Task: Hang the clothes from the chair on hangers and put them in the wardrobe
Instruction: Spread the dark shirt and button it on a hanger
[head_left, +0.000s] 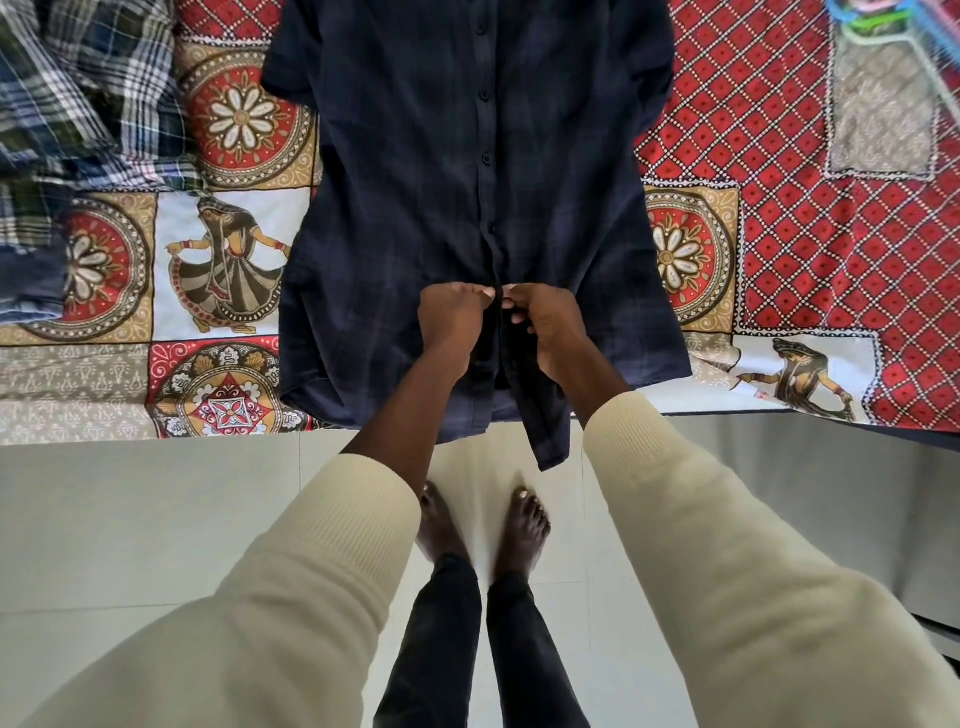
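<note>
Both our hands pinch the dark shirt (415, 171) at its placket: left hand (452, 317) and right hand (545, 327) just beside each other, on the patterned bedsheet (228, 249).

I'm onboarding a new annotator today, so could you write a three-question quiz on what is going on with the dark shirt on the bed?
1. True or false: the dark navy button-front shirt lies flat on the patterned red and cream bedspread.
2. Where do the left hand and the right hand pinch the shirt? A) collar B) front placket near the hem C) a sleeve
3. Fill in: the crumpled checked garment lies to the shirt's ____.

Key: 1 true; 2 B; 3 left.
</note>
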